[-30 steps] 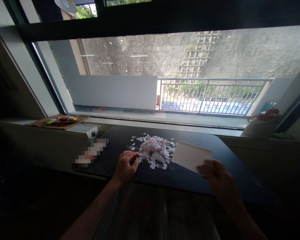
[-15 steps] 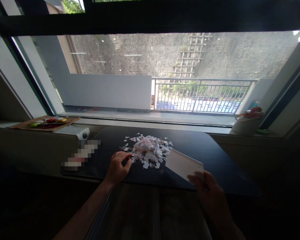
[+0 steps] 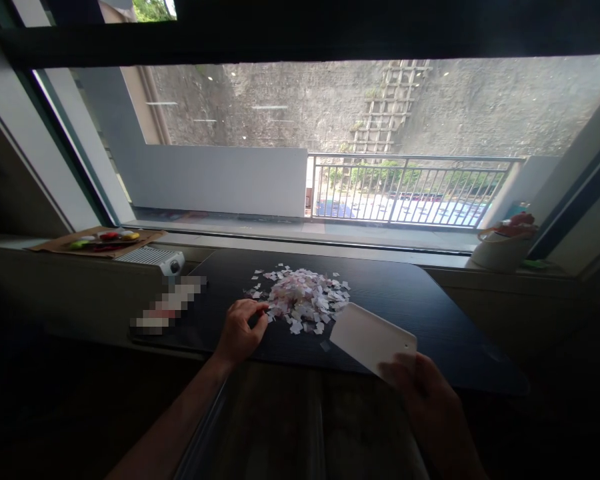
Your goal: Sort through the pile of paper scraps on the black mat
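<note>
Head: right hand [image 3: 433,393], grip holding white board [image 3: 370,333]; left hand [image 3: 240,332] (grip unclear) beside paper scraps [image 3: 305,293].

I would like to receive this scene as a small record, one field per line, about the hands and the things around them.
Left hand: partly curled, at the left edge of the paper pieces; contact unclear
Right hand: holds pale flat board
Paper pieces: heaped, some scattered around
Surface: dark table
Far right: white container
Outside: metal railing
</note>
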{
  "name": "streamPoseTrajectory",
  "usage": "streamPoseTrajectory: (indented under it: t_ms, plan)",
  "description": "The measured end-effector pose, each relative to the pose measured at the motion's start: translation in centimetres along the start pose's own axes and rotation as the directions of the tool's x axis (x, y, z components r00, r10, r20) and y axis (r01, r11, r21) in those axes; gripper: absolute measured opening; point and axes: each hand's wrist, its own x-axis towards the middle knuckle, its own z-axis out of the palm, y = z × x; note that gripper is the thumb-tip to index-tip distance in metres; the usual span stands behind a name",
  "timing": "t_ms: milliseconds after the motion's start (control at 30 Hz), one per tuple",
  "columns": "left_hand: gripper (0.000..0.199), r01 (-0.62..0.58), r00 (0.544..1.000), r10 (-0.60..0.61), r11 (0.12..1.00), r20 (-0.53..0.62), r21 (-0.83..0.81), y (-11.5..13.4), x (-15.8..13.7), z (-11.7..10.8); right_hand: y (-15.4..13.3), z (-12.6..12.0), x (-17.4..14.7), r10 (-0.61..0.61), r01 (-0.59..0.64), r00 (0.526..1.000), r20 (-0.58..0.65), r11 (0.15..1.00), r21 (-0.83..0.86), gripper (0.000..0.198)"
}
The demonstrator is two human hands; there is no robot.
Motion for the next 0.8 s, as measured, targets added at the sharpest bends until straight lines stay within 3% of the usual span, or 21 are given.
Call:
streamPoseTrajectory:
  t_ms: [133, 367, 533, 800]
  plan:
    - [0.019, -0.002, 1.0, 0.002, 1.0, 0.001, -0.002, 0.0, 0.0, 0.0, -0.2, -0.5, 0.5, 0.046, -0.046, 0.999, 0.009, 0.999, 0.005, 0.039]
    - [0.019, 0.007, 1.0, -0.007, 1.0, 0.01, 0.001, 0.0, 0.0, 0.0, -0.8, 2.4, -0.8, 0.014, -0.061, 0.979, 0.205, 0.972, 0.227, 0.034]
    - [0.019, 0.017, 1.0, -0.017, 1.0, 0.002, 0.001, 0.0, -0.1, 0.1, -0.5, 2.2, 0.1, 0.02, -0.053, 0.988, 0.152, 0.975, 0.215, 0.034]
    - [0.018, 0.011, 1.0, -0.011, 1.0, 0.001, 0.002, 0.3, -0.1, 0.1, -1.0, 3.8, 0.2, -0.028, -0.021, 0.973, 0.231, 0.978, 0.209, 0.027]
